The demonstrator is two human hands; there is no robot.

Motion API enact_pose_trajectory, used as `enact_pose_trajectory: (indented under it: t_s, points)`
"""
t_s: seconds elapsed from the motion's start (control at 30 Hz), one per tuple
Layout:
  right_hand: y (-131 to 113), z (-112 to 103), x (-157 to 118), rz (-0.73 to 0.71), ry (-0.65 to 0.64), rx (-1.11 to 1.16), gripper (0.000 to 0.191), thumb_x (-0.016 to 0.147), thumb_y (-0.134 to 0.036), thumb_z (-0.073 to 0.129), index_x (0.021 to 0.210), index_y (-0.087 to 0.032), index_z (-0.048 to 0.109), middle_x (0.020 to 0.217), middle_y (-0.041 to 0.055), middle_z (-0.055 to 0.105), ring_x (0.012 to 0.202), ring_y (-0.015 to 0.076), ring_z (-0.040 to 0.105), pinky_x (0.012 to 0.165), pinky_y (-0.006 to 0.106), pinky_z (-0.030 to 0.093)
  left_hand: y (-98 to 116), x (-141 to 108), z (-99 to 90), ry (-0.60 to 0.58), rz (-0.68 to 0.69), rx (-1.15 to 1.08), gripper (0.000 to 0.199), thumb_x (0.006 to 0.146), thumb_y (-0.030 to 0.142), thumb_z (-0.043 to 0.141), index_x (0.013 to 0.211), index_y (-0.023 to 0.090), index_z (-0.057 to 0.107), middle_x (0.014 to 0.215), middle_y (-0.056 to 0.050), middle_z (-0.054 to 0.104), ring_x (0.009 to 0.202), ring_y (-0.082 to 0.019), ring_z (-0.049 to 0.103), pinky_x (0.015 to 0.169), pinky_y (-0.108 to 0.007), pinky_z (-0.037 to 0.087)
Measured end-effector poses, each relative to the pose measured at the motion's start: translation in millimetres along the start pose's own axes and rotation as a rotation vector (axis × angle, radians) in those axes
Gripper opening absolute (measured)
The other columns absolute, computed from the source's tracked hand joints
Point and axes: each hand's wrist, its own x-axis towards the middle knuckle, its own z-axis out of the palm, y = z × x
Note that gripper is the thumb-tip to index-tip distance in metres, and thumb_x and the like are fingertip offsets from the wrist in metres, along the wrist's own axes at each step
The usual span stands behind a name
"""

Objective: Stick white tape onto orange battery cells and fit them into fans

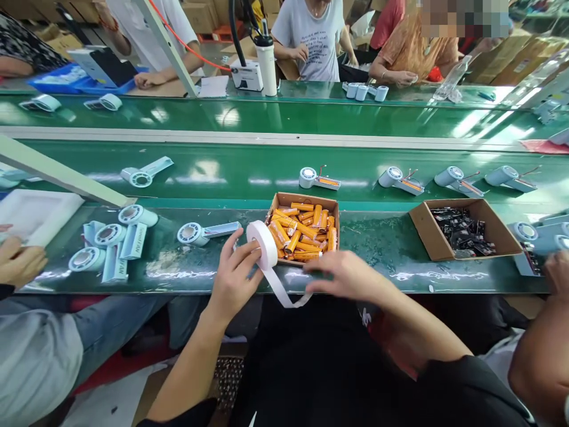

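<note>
My left hand (pixel 237 274) grips a roll of white tape (pixel 265 246) by its core, upright at the near edge of the bench. A loose strip of tape (pixel 284 296) hangs from the roll and curves across to my right hand (pixel 340 276), whose fingers are blurred at the strip's free end. Just beyond both hands sits a cardboard box (pixel 336 207) filled with orange battery cells (pixel 293 240). A light blue fan body (pixel 192 234) with an open handle lies left of the roll.
Several fan bodies (pixel 110 235) are piled at the left, near another person's hand (pixel 22 261). To the right stands a box of small black parts (pixel 422 231). Fans with wired cells (pixel 326 179) lie on the green belt (pixel 249 160). People sit across it.
</note>
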Motion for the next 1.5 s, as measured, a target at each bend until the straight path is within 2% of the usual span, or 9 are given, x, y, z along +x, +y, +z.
enact_pose_trajectory:
  t_s: [0.07,0.2,0.37,0.53,0.7,0.87,1.1,1.3,1.5]
  points:
    - [14.4,-10.6,5.4,0.038,0.107,-0.191,0.042,0.097,-0.044,0.074,0.133,-0.023,0.072,0.120,0.0113,0.078,0.112,0.0287,0.067,0.096,0.038,0.052,5.2,-6.2,0.3,-0.002,0.001,-0.019,0.042,0.086,0.004,0.069,0.121,0.027,0.066,0.117,-0.009,0.073,0.146,-0.038,0.053,0.117,-0.068,0.051]
    - [30.3,-19.1,13.3,0.060,0.078,-0.328,0.023,0.105,-0.031,0.062,0.118,-0.022,0.079,0.109,0.0105,0.080,0.105,0.0267,0.067,0.089,0.038,0.047,16.2,-11.4,4.5,-0.007,0.000,-0.028,0.043,0.086,0.001,0.067,0.122,0.025,0.065,0.118,-0.009,0.073,0.146,-0.039,0.052,0.115,-0.066,0.053]
    - [25.5,-10.4,19.0,0.086,0.075,-0.353,0.032,0.103,-0.043,0.066,0.128,-0.024,0.074,0.123,0.0105,0.077,0.117,0.0273,0.066,0.095,0.039,0.043,20.7,-8.8,11.0,-0.041,0.055,-0.036,0.040,0.087,0.001,0.066,0.120,0.023,0.064,0.119,-0.010,0.073,0.143,-0.038,0.054,0.114,-0.066,0.053]
    - [20.9,-16.5,15.3,0.043,0.031,-0.454,0.025,0.107,-0.024,0.054,0.111,-0.016,0.077,0.108,0.0127,0.077,0.104,0.0273,0.070,0.090,0.039,0.050,24.2,-3.9,11.5,-0.030,0.104,-0.037,0.032,0.089,0.000,0.067,0.116,0.015,0.065,0.120,-0.013,0.072,0.142,-0.039,0.053,0.114,-0.066,0.052]
    - [33.6,-30.6,-6.5,0.105,0.428,0.005,0.021,0.105,-0.028,0.060,0.112,-0.022,0.079,0.113,0.0075,0.080,0.103,0.0228,0.075,0.093,0.036,0.058,33.4,-4.1,4.8,-0.079,0.126,-0.018,0.034,0.089,-0.002,0.066,0.117,0.016,0.069,0.117,-0.012,0.073,0.142,-0.037,0.051,0.114,-0.065,0.052]
    - [37.3,-3.1,-16.3,0.219,0.880,0.535,0.021,0.090,-0.044,0.081,0.096,-0.024,0.083,0.093,0.0039,0.083,0.079,0.0209,0.078,0.069,0.031,0.065,44.8,-5.0,6.3,-0.145,0.135,-0.034,0.033,0.092,0.000,0.068,0.117,0.021,0.074,0.117,-0.008,0.074,0.144,-0.037,0.046,0.103,-0.051,0.063]
    - [21.4,17.4,-23.3,0.038,1.106,0.371,0.015,0.088,-0.021,0.083,0.101,-0.029,0.084,0.100,0.0042,0.083,0.091,0.0222,0.079,0.083,0.038,0.068,50.1,2.3,13.0,-0.255,0.255,0.029,0.033,0.097,0.006,0.067,0.125,0.020,0.073,0.124,-0.006,0.074,0.137,-0.032,0.051,0.107,-0.048,0.063]
    - [16.0,40.9,-39.7,0.018,0.900,0.426,0.023,0.084,-0.019,0.085,0.104,-0.029,0.081,0.102,0.0044,0.080,0.093,0.0212,0.077,0.084,0.036,0.067,54.4,15.5,8.9,-0.269,0.347,0.156,0.021,0.097,0.012,0.070,0.117,0.015,0.076,0.119,-0.007,0.075,0.124,-0.029,0.060,0.096,-0.037,0.065]
    - [29.5,17.6,-42.0,0.288,0.314,1.044,0.055,0.079,-0.033,0.090,0.131,-0.023,0.075,0.112,0.0041,0.081,0.100,0.0255,0.079,0.091,0.040,0.068,58.1,45.5,-3.6,-0.346,0.620,0.236,0.019,0.094,0.002,0.065,0.101,0.014,0.078,0.111,-0.004,0.073,0.121,-0.024,0.066,0.110,-0.036,0.060]
